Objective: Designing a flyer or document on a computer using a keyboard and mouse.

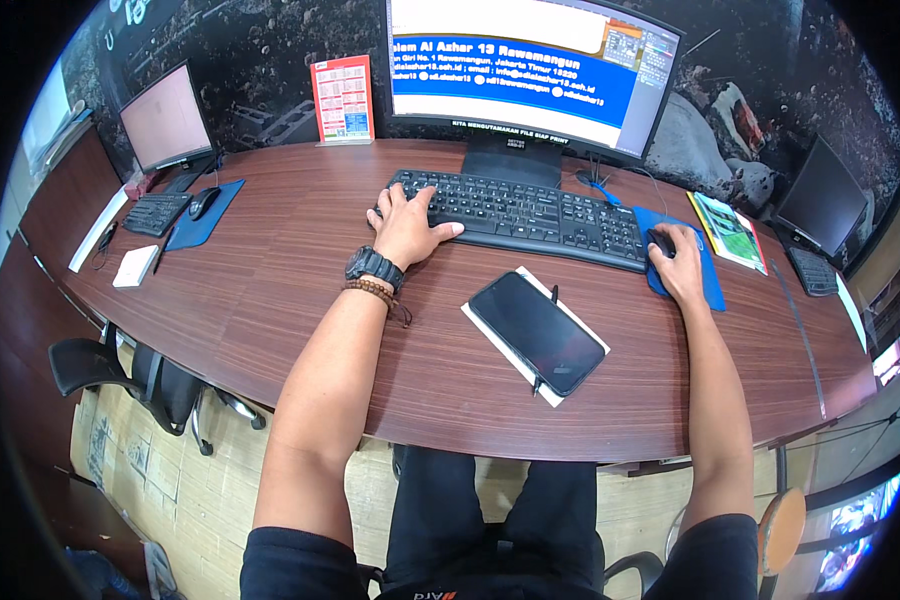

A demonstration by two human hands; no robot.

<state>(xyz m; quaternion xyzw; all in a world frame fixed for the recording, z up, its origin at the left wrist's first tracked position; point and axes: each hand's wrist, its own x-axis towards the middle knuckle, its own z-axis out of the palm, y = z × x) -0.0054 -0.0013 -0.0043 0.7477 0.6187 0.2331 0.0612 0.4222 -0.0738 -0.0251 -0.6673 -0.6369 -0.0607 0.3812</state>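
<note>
My left hand (407, 228) rests with spread fingers on the left end of a black keyboard (515, 212), its thumb near the lower edge. A dark watch (375, 268) and a beaded bracelet circle that wrist. To the right, my right hand (678, 262) is curled over a black computer mouse (661, 243), mostly hidden under the fingers, on a blue mouse pad (711, 290). Behind the keyboard stands a large monitor (510, 75) showing a blue and white design. Between my forearms a black smartphone (537, 330) lies on white paper, with a pen partly beneath it.
A desk calendar (344, 100) stands left of the monitor. At the far left are a second monitor (165, 120), keyboard (157, 213) and mouse (204, 203). Booklets (728, 232) and another dark screen (820, 195) are at the right. A black chair (95, 365) sits beyond the desk's left edge.
</note>
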